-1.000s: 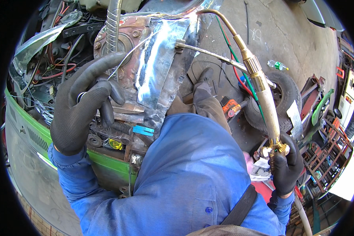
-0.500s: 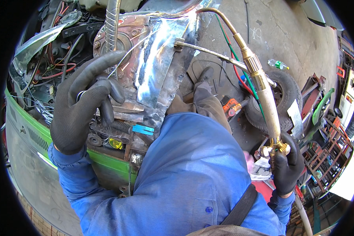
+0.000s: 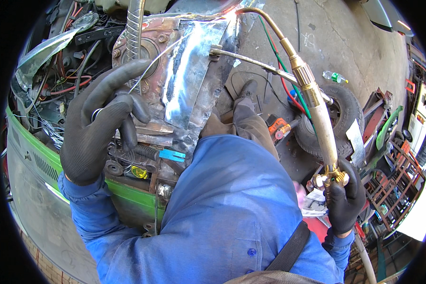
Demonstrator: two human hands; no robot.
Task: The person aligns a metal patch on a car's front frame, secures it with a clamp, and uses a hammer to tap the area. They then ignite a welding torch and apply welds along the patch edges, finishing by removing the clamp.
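Note:
My right hand (image 3: 348,199), in a black glove, is wrapped round the valve end of a brass gas welding torch (image 3: 323,125). The torch's bent neck reaches up and left, and its tip meets an orange glow at the far edge of a shiny metal sheet (image 3: 201,78). In my gloved left hand (image 3: 97,128) a thin filler rod (image 3: 171,46) is pinched between curled fingers. It slants up and right across the rusty bolted plate (image 3: 163,38) toward the glow. Locking pliers (image 3: 248,60) grip the sheet's right edge.
A green vehicle body (image 3: 38,137) with exposed wiring lies left. A ribbed metal tube (image 3: 134,33) rises behind my left hand. Red and green hoses (image 3: 280,61) hang beyond the torch. On the floor are a tyre (image 3: 348,106), an orange power tool (image 3: 278,127) and a plastic bottle (image 3: 333,76).
The glow at the torch tip looks smaller and more orange, and the light reflected on the sheet has dimmed. Both hands hold nearly the same place.

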